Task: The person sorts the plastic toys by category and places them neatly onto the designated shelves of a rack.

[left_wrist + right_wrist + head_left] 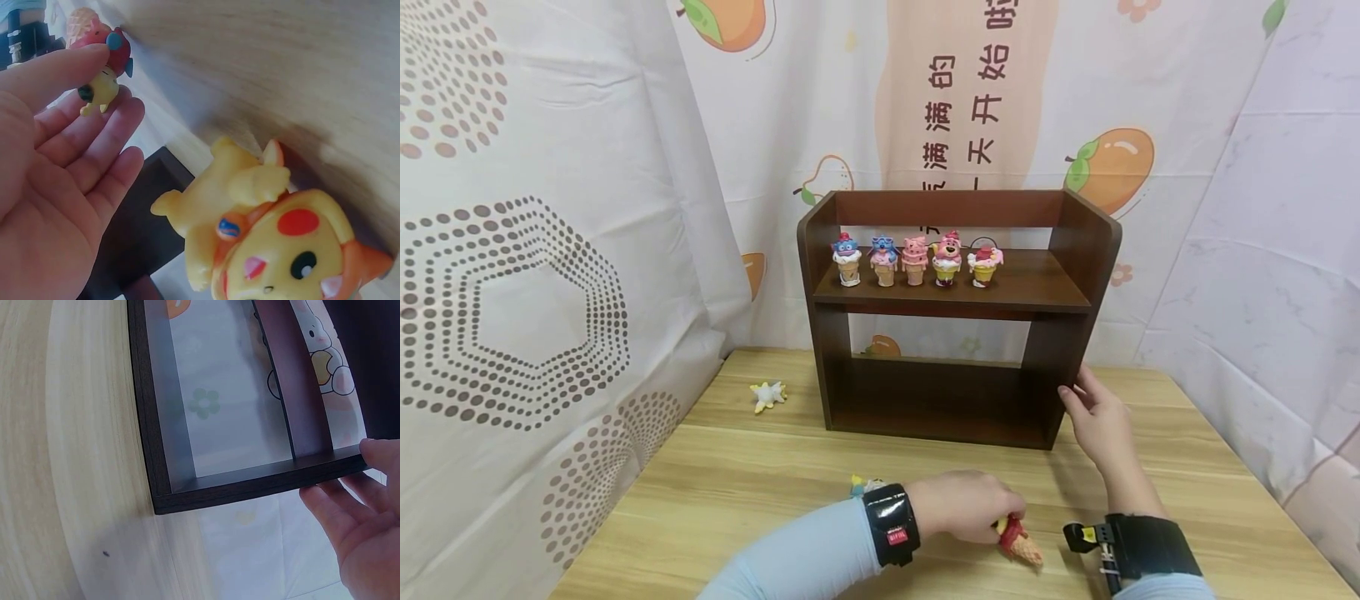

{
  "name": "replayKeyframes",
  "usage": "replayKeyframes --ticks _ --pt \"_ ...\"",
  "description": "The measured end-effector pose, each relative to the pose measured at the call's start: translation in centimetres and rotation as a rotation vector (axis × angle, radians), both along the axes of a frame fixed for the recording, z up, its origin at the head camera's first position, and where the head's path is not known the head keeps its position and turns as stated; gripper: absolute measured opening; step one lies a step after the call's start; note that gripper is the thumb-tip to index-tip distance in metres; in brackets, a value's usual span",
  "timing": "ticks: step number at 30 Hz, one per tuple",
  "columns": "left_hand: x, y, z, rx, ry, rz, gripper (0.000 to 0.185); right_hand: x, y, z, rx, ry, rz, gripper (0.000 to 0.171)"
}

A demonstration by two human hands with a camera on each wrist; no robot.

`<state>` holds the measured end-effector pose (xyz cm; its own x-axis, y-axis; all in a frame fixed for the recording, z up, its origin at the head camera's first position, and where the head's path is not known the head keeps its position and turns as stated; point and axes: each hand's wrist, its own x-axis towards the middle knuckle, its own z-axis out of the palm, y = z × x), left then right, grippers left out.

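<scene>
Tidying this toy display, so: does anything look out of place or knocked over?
Yes. Five cone figures stand upright on the shelf, but a star toy lies loose on the table, and the left hand holds a sixth cone figure tipped on its side.

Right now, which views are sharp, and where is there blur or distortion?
Head view: evenly lit, sharp, dark wooden two-tier shelf clear. Left wrist view: the light wooden tabletop smears, yellow cartoon figurine looms close and soft. Right wrist view: shelf edges bow, wide-angle distortion.
</scene>
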<state>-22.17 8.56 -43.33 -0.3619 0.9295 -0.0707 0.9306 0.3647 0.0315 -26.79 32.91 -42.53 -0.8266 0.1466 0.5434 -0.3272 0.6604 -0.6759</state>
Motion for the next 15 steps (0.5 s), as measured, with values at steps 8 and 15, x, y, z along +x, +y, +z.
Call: replayKeyframes --ticks 8,15 --pt "-0.03 -0.34 0.39 0.036 -0.038 0.014 0.024 0.00 0.01 0.02 -0.001 0.005 -0.001 0.047" --pt "-0.15 -0.52 0.34 0.053 -0.034 0.025 0.023 0.13 -0.04 0.08 -0.001 -0.003 -0.006 0.048"
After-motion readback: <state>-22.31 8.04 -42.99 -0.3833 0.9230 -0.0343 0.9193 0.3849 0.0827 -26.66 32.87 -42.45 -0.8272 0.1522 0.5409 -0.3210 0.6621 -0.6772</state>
